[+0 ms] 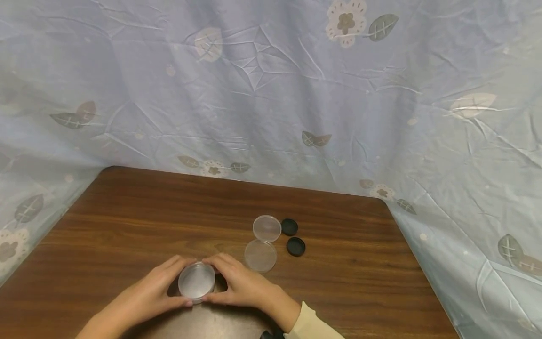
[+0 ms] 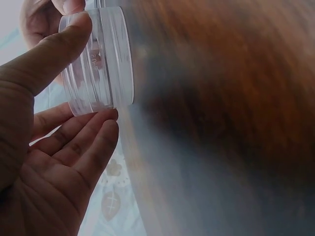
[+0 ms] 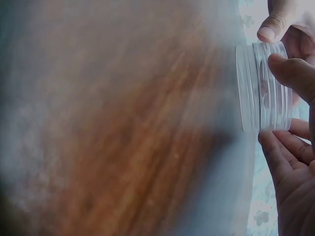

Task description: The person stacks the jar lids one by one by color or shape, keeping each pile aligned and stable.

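Both hands meet around a short stack of clear round dishes [image 1: 196,281] near the table's front. In the head view, my left hand [image 1: 165,285] holds its left side, thumb at the near rim and fingers at the far side. From the right, my right hand [image 1: 241,282] grips it the same way. The left wrist view shows the ridged, transparent walls of the dishes [image 2: 98,64] edge-on, close to the tabletop. Thumb and fingertips also span the dishes [image 3: 263,88] in the right wrist view.
On the wooden table [image 1: 139,216], two clear round discs [image 1: 267,229] lie right of the hands. Beside them are two small black round caps [image 1: 295,246]. A patterned curtain [image 1: 254,94] surrounds the table's back and sides. A dark object [image 1: 267,334] shows by the right sleeve.
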Motion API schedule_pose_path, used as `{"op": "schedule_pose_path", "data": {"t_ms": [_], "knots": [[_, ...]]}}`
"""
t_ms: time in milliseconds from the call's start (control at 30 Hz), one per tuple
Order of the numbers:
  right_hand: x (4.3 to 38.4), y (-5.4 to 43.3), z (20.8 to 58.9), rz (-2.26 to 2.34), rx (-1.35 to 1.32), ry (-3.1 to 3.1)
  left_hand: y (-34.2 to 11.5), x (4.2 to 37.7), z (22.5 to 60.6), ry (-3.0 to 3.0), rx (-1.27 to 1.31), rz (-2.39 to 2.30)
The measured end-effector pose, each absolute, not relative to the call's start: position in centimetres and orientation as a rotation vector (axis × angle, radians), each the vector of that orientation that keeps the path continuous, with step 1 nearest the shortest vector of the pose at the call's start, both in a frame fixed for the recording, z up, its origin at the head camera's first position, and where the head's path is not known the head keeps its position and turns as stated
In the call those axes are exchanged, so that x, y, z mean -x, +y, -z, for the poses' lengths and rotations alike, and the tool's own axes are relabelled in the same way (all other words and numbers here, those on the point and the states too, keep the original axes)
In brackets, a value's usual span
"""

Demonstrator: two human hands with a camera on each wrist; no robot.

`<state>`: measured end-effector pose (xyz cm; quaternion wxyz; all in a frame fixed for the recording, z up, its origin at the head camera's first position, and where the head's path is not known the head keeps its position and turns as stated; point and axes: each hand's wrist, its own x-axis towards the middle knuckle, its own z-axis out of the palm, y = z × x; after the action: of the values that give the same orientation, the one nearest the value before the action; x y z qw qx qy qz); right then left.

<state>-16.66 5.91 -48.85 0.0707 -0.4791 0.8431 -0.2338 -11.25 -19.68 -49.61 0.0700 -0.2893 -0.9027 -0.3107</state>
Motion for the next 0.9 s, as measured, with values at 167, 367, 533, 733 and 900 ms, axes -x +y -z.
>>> {"op": "schedule_pose_path", "data": {"t_ms": [167,367,533,733,900], "knots": [[16.69,5.91,48.95,0.718,1.449,2.535,-19.66,11.25,49.69,-2.720,0.860,0.934],[16.82,5.89,48.98,0.727,1.466,2.529,-19.65,11.18,49.70,-2.713,0.857,0.912],[16.88,5.93,49.08,0.737,1.472,2.527,-19.63,11.13,49.50,-2.738,0.851,0.893],[16.86,5.91,49.12,0.736,1.468,2.537,-19.66,10.99,49.41,-2.730,0.851,0.889],[16.80,5.93,49.13,0.732,1.466,2.551,-19.79,10.89,49.47,-2.708,0.849,0.878]]}}
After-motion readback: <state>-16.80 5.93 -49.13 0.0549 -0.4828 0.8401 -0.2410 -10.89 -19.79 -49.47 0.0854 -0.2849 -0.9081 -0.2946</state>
